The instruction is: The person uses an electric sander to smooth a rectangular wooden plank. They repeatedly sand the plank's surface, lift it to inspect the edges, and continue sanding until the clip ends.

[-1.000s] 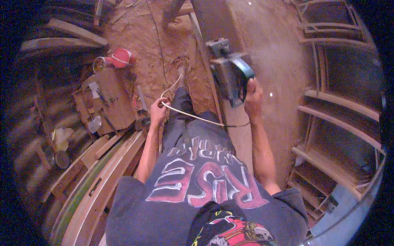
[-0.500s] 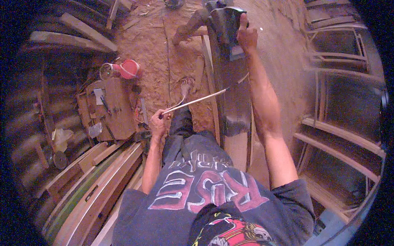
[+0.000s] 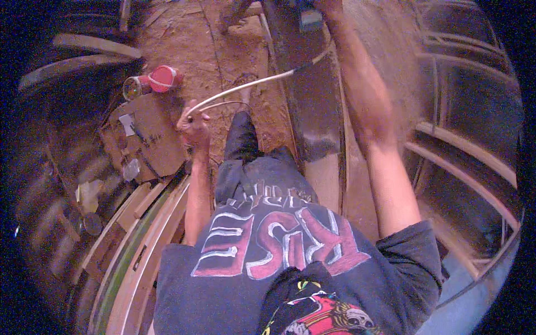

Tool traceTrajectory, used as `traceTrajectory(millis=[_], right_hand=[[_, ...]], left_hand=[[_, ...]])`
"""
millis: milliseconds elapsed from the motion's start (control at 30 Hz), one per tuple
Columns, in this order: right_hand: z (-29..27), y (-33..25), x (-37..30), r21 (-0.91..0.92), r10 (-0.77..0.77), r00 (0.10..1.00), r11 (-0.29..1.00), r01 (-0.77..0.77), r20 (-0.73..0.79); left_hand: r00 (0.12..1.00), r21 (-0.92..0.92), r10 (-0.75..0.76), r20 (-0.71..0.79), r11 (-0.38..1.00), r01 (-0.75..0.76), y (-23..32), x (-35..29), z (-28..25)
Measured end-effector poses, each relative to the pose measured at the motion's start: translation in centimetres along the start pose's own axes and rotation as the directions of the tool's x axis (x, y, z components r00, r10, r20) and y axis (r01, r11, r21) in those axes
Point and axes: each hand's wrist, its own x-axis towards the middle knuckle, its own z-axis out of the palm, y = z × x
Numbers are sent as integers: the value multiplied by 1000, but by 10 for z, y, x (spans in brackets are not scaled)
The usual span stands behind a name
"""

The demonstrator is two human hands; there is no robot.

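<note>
My left hand (image 3: 195, 128) is raised at the left of my body, its fingers closed round a pale power cable (image 3: 251, 82). From there the cable bows across to the right, over a long dark timber beam (image 3: 315, 106), and a dark stretch of it reaches my right forearm. My right arm is stretched far forward along the beam. At the top edge my right hand (image 3: 330, 6) grips a dark electric planer (image 3: 310, 20); the picture's edge cuts off most of the tool and the fingers. The beam's near end shows a paler patch.
Shavings cover the brown floor (image 3: 206, 50). At the left stand a red bucket (image 3: 164, 79), a clear jar (image 3: 135, 87) and a cardboard box (image 3: 153, 134). Long boards (image 3: 134, 245) lie at lower left; wooden frames (image 3: 469, 156) line the right. My foot is beside the beam.
The planer and my right hand have moved farther forward, partly out of the picture. My left hand has moved left and forward with the cable, which now bows more. The view has shifted.
</note>
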Motion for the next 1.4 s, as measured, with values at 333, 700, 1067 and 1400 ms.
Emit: traceTrajectory(millis=[333, 700, 1067, 1400], right_hand=[[-147, 72, -323, -40, 97, 987, 995, -93, 125], [-167, 78, -369, 95, 334, 941, 936, -338, 57], [-72, -17, -101, 0, 100, 993, 995, -100, -62], [-14, -27, 71, -282, -63, 995, 958, 39, -75]], left_hand=[[918, -12, -187, 349, 979, 204, 19, -1, 54], [884, 318, 105, 456, 908, -272, 26, -21, 129], [654, -141, -208, 727, 888, 438, 11, -24, 165], [485, -12, -337, 807, 812, 584, 27, -38, 146]])
